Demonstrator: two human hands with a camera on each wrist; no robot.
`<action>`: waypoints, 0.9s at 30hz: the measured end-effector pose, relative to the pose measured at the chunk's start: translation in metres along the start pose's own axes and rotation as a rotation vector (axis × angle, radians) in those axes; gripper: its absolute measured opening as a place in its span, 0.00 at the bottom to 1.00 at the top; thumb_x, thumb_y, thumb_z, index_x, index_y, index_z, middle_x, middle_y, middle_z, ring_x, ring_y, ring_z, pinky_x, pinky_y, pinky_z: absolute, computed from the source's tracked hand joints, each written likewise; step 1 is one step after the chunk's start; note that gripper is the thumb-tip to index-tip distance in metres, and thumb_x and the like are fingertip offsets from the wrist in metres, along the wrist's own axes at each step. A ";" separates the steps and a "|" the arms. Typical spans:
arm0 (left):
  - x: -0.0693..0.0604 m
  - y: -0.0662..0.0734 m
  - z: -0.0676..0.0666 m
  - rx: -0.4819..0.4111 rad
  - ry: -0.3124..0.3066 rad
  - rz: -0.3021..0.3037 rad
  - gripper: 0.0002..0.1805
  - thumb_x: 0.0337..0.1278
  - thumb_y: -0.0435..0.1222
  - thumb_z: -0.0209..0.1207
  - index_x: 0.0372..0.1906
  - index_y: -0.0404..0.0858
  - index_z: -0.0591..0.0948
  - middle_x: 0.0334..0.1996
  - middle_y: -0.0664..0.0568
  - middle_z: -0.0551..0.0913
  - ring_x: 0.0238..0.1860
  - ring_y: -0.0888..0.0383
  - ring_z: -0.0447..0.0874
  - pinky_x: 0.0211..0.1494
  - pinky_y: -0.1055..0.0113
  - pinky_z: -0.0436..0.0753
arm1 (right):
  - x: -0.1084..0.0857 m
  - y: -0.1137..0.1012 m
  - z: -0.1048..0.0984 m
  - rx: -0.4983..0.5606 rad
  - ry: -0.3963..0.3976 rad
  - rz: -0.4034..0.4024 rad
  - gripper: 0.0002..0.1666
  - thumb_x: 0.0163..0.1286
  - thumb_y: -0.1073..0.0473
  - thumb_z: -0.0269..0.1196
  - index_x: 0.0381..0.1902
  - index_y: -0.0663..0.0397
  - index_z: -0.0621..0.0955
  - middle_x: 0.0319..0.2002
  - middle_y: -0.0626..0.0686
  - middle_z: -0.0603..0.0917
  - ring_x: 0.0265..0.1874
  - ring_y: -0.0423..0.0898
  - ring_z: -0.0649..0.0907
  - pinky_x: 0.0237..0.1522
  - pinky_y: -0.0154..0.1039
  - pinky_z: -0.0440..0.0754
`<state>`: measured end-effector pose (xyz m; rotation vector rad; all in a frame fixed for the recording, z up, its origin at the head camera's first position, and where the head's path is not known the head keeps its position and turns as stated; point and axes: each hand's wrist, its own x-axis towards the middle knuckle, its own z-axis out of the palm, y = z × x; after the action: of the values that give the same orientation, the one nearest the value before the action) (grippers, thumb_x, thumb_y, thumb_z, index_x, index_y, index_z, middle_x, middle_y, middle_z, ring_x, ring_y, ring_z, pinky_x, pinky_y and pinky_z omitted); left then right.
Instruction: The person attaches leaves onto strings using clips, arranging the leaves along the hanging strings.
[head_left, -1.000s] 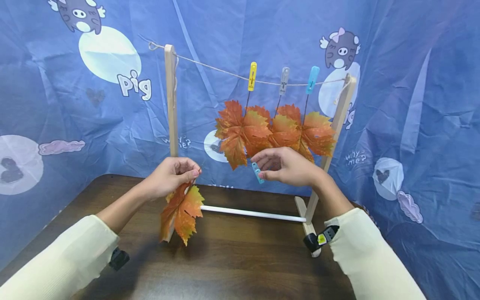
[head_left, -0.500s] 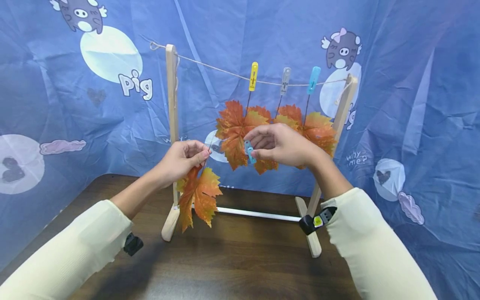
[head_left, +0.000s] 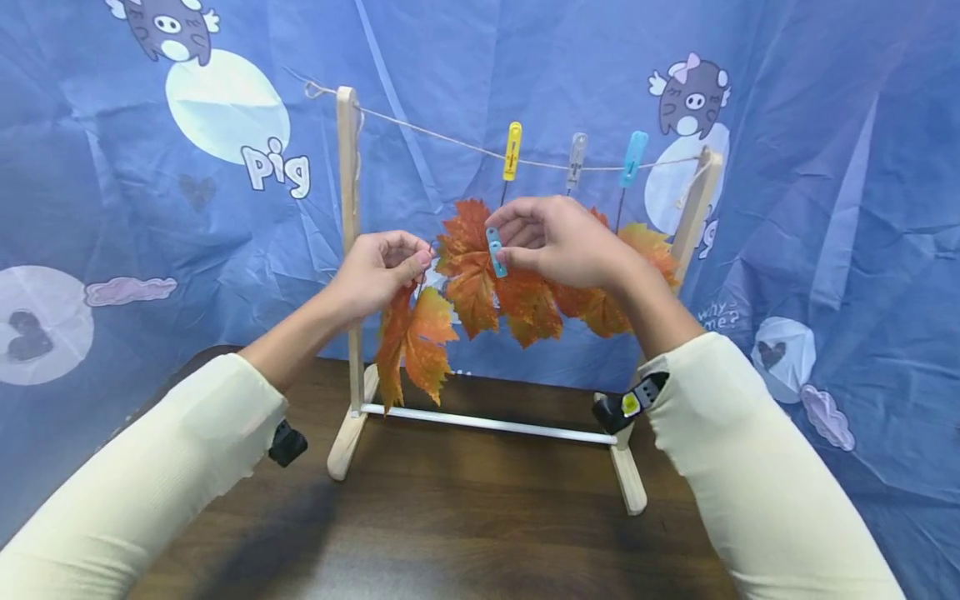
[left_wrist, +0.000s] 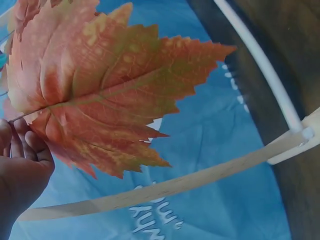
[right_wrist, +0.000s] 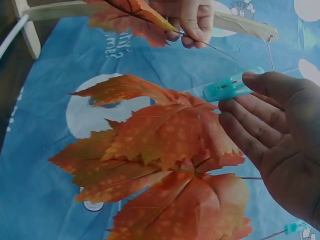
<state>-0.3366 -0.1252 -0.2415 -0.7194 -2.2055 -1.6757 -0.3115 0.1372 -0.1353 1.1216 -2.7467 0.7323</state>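
Observation:
My left hand (head_left: 386, 271) pinches the thin stem of an orange artificial maple leaf (head_left: 426, 346), which hangs below the fingers. In the left wrist view this leaf (left_wrist: 115, 90) spreads wide beside the hand. A blue clothespin (head_left: 497, 252) is held between the thumb and fingers of my right hand (head_left: 566, 242). The right wrist view shows the same clothespin (right_wrist: 232, 86) near the free tip of the stem. Behind the right hand, several similar leaves (head_left: 472, 275) hang from the string (head_left: 442, 137) by a yellow clothespin (head_left: 512, 152), a grey clothespin (head_left: 576, 160) and another blue clothespin (head_left: 633, 158).
The string runs between two wooden posts (head_left: 348, 175) of a stand. A white rod (head_left: 480, 423) joins their feet low down, on a dark wooden table (head_left: 465, 517). Blue fabric (head_left: 420, 50) with cartoon pigs covers the back and sides.
Both hands have risen towards the string. My left hand has also moved right, bringing its leaf up and closer to the right hand, which still holds the blue clothespin.

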 end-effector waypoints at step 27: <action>0.053 0.042 -0.008 0.029 0.046 -0.029 0.15 0.77 0.38 0.54 0.53 0.28 0.79 0.38 0.42 0.81 0.36 0.55 0.79 0.42 0.66 0.81 | 0.047 -0.056 -0.043 -0.261 0.262 -0.117 0.24 0.78 0.56 0.60 0.67 0.59 0.75 0.56 0.55 0.83 0.55 0.46 0.84 0.58 0.37 0.80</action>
<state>-0.3588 -0.1127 -0.1780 -0.6385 -2.2139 -1.6536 -0.3120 0.0923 -0.0627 1.0378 -2.4473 0.4523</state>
